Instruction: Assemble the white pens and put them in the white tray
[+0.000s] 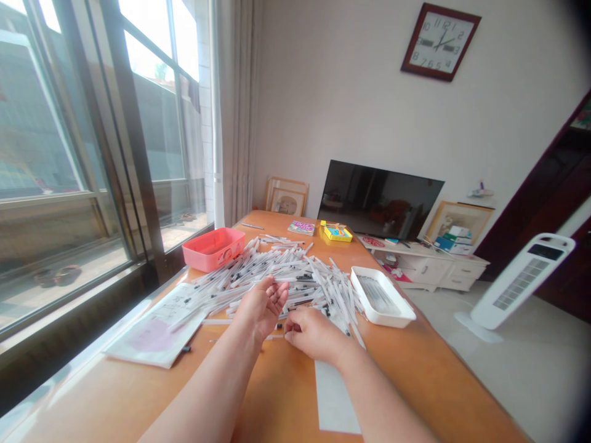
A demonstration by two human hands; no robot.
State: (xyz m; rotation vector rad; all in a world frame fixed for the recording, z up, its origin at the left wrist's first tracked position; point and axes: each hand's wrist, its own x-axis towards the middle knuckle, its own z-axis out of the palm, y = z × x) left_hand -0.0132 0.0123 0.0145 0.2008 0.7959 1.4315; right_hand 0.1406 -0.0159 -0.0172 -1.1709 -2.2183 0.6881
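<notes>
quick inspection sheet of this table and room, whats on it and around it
surface: orange wooden tabletop, sunlit near the window
job's things: heap of white pens with black tips; white plastic tray holding more pens; coral plastic box beyond the heap
clutter: printed papers; yellow box; pink booklet
hands: left hand open, palm up; right hand curled at the heap's near edge, grip unclear
cables: nothing seen
surroundings: wall clock, dark television, white tower fan, window

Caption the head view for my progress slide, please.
Left hand cupped palm-up, right hand curled at a heap of white pens on a wooden table, beside a white tray.
</notes>
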